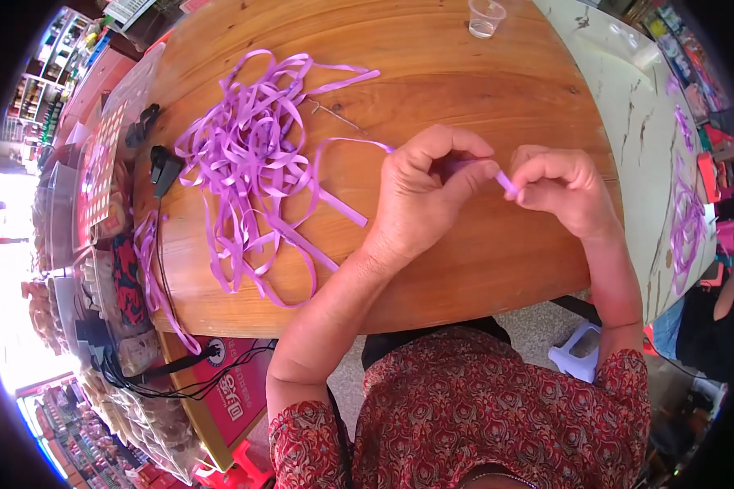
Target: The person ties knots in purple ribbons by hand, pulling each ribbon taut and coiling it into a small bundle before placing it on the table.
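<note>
Both hands are raised over the wooden table (pixel 465 244), right of its middle. Between thumb and fingers, my left hand (pixel 432 183) pinches a purple ribbon (pixel 351 141), which trails left to the heap. My right hand (pixel 567 183) grips the same ribbon close by, and a short piece shows between the two hands. A large tangled pile of purple ribbon (pixel 253 138) covers the left part of the table, with some loose ends reaching toward my left forearm. Fingers hide most of the held part.
A clear plastic cup (pixel 486 18) stands at the far edge. Beyond the pile lies a thin metal tool (pixel 337 115). Black plugs with a cable (pixel 165 169) rest at the left. More purple ribbon (pixel 688 228) lies on the white marbled table (pixel 628 147) at right. Below is a blue-white stool (pixel 577 352).
</note>
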The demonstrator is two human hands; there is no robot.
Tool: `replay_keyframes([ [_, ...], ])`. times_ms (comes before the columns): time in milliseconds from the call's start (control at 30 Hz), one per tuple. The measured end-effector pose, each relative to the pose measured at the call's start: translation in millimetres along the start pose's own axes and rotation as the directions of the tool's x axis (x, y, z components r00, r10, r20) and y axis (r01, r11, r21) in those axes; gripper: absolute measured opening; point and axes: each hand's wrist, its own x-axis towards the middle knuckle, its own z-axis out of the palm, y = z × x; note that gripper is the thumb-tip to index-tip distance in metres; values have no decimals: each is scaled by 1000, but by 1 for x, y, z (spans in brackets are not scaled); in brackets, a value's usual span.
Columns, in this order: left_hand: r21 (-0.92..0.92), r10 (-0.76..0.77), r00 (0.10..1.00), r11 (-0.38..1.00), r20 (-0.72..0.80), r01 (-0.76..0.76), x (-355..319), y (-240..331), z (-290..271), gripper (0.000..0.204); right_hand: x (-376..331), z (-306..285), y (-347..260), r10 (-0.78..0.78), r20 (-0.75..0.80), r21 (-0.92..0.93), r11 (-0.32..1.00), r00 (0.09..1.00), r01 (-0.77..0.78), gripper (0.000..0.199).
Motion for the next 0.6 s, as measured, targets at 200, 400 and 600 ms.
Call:
replay_keyframes([
  [200, -439, -129, 991, 888, 44, 135, -7, 10, 15, 8, 5, 12, 13, 5, -66, 502, 865, 998, 29, 18],
  [400, -277, -80, 994, 959, -80, 55, -12, 1, 18, 14, 6, 11, 13, 35, -212, 463, 883, 977, 69, 25],
  [600, -175, -87, 991, 982, -97, 69, -13, 0, 18, 14, 6, 19, 14, 88, -209, 535, 844, 974, 39, 27],
])
